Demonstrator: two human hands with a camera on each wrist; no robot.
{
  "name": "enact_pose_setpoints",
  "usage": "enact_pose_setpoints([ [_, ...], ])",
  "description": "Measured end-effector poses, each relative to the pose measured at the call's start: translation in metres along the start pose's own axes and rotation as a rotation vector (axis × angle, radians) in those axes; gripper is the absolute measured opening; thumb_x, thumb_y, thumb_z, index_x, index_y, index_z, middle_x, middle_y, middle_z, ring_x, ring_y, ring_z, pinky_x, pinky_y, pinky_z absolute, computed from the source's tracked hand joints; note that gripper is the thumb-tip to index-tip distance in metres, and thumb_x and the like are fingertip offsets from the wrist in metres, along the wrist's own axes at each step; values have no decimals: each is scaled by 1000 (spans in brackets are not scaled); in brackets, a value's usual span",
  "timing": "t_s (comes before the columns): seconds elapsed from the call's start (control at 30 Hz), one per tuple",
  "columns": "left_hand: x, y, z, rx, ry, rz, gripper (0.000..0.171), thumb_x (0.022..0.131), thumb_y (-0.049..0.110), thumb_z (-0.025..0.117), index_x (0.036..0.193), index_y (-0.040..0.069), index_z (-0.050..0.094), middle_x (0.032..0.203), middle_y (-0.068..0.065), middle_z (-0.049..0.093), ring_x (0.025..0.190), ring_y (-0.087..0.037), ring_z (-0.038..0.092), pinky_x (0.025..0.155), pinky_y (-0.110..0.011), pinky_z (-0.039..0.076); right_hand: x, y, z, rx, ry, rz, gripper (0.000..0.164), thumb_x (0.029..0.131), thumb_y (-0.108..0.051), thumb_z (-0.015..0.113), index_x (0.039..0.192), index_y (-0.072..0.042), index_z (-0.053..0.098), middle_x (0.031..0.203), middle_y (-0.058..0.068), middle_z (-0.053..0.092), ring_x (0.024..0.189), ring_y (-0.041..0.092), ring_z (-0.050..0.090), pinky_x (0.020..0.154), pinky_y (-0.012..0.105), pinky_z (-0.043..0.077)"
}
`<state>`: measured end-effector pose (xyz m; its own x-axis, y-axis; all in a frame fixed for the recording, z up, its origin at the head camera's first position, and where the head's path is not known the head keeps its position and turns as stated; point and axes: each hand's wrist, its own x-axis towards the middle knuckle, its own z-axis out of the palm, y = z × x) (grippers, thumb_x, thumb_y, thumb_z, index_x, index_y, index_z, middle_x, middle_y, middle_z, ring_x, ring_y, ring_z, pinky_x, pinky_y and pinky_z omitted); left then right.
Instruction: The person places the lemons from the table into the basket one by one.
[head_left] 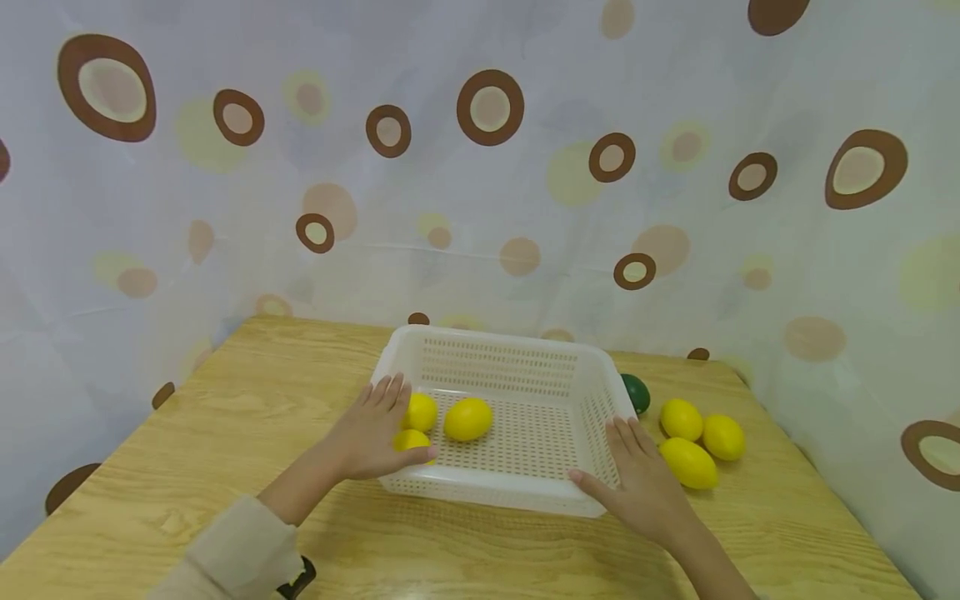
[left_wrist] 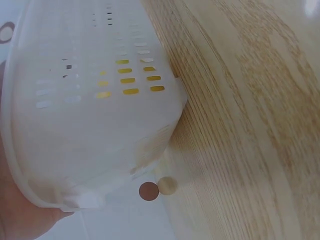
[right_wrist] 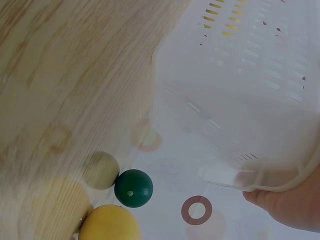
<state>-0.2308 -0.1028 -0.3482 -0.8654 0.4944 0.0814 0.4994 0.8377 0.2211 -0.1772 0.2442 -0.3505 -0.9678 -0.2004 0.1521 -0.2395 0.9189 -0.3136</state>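
A white plastic basket (head_left: 517,493) with slotted sides sits on the wooden table, between both hands. My left hand (head_left: 370,433) rests on its left rim near the front corner, fingers straight and thumb reaching along the front rim. On the opposite corner lies my right hand (head_left: 643,492), its fingers extended along the right rim and its thumb at the front edge. Three yellow lemons (head_left: 468,419) are gathered in the basket's left half; my left hand partly covers one. Slots in the basket wall (left_wrist: 100,125) show yellow in the left wrist view.
Three more lemons (head_left: 687,463) lie on the table right of the basket, close to my right hand. Behind them is a dark green round fruit (right_wrist: 133,188), partly hidden by the basket in the head view. A patterned curtain (head_left: 487,192) hangs behind the table (head_left: 225,417).
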Motion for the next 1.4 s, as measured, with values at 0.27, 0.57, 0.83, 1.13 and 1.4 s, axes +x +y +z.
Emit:
enact_pose_setpoints([
  [0.27,2,1,2,2,28,3,96,85,59,51,143,-11,19,152,-27,14,142,-39,14,116,-53,12,0,2,-1,-5,-3,5,93,86,-59,50,140,13,25,149,31,19,138,48,12,109,63,16],
  [0.57,0,3,2,0,15,2,99,84,62,50,142,-11,20,151,-27,17,142,-38,15,116,-51,13,0,1,-4,-4,-35,4,95,86,-59,50,140,14,22,149,32,15,138,49,10,109,63,14],
  [0.83,-1,2,2,-9,10,-9,102,82,64,51,143,-11,20,151,-27,16,142,-37,14,117,-49,13,2,1,-7,3,-45,-5,95,86,-57,52,140,15,21,149,32,15,138,50,10,109,63,14],
  [1.13,-2,2,1,-26,14,-26,101,82,62,53,142,-13,20,151,-29,14,142,-39,12,116,-50,13,5,1,-6,8,-38,-15,95,86,-58,51,141,14,21,149,32,15,138,49,10,109,63,14],
  [1.4,-3,3,0,-37,17,-37,105,80,66,51,142,-13,20,151,-29,13,142,-40,12,116,-50,12,7,3,-5,9,-22,-29,95,85,-57,53,141,14,23,149,32,16,138,49,11,107,65,15],
])
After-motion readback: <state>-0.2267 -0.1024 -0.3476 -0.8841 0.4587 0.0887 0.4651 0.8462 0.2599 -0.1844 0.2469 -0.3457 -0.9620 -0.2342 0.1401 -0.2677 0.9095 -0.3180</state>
